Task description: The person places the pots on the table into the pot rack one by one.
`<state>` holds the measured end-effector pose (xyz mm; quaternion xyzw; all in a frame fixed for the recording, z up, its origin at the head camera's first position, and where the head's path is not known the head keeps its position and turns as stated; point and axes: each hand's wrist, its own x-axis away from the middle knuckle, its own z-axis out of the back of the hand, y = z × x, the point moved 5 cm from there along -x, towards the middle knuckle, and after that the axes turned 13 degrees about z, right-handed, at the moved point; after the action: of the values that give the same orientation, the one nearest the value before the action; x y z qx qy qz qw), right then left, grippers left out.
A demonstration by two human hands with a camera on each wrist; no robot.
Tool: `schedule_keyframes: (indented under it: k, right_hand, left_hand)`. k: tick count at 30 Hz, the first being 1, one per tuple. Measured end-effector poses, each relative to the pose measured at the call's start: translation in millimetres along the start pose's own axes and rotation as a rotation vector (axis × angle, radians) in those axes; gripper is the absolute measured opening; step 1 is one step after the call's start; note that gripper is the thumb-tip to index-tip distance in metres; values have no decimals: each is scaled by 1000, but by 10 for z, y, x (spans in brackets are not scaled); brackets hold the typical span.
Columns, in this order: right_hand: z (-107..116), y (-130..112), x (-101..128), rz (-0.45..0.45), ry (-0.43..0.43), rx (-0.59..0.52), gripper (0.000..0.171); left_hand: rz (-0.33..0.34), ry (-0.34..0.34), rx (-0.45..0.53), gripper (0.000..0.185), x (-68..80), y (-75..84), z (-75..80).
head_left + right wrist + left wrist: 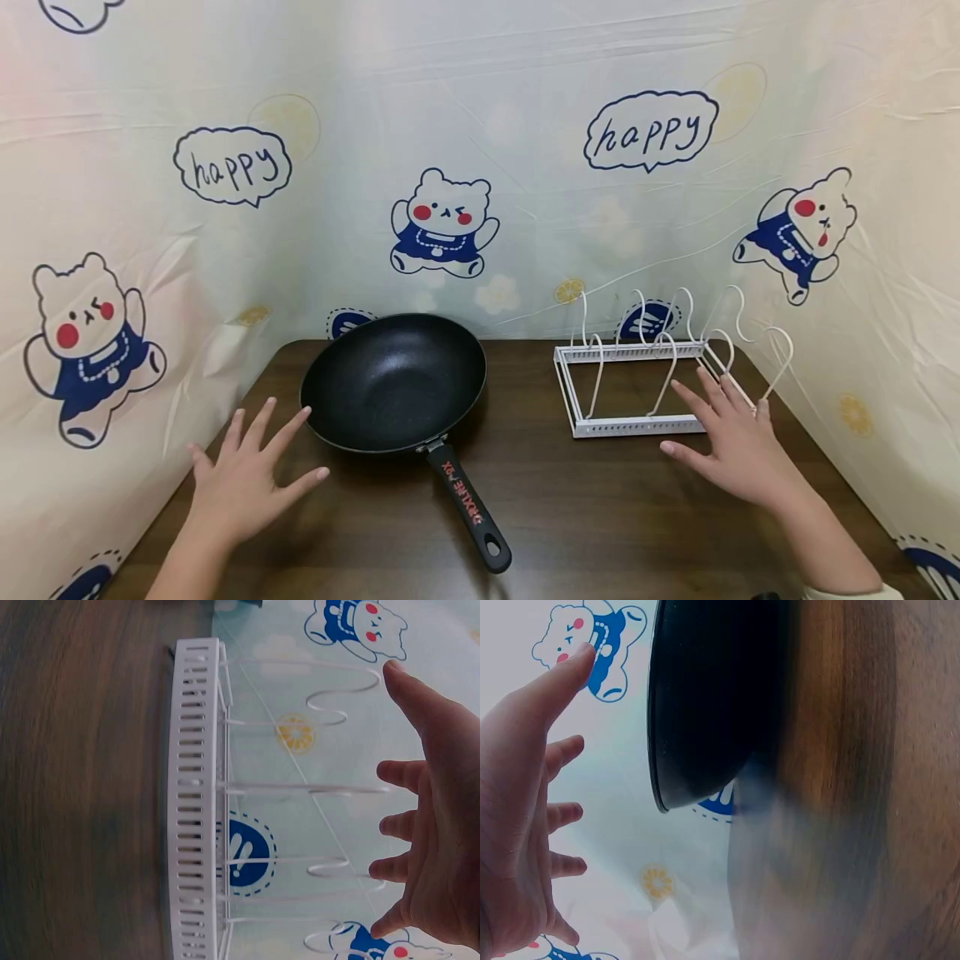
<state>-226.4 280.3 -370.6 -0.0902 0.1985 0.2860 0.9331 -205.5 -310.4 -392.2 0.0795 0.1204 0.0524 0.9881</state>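
Note:
A black wok [393, 387] with a long black handle [468, 508] sits on the left half of the table, its handle pointing toward the front. My left hand [243, 483] is spread in the air at the wok's left side; in the left wrist view a gap separates the fingers from the wok's wall [705, 705]. On the right stands a white wire rack [637, 427] with curved hooks and a slotted frame [191, 802]. Over its front right corner my right hand [738, 454] hovers with fingers spread, holding nothing.
The brown wooden table [585, 525] is enclosed at the back and both sides by a pale curtain [525, 108] printed with bears and speech bubbles. Wok and rack stand apart, with bare tabletop between them.

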Motion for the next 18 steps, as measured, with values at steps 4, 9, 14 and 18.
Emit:
schedule_keyframes:
  k: [4, 9, 14, 18]
  right_hand:
    - [-17, -83, -38, 39, 30, -22, 83]
    - [-2, -201, -99, 85, 71, -60, 83]
    - [18, -318, -177, 150, 107, -87, 82]
    - [19, -399, -241, 188, 116, -114, 80]
  left_hand:
    - [-16, 46, 27, 91, 6, 50, 33]
    - [-39, 95, 74, 91, 17, 125, 71]
    - [-68, 113, 126, 91, 30, 194, 103]
    - [-94, 129, 171, 90, 26, 246, 122]
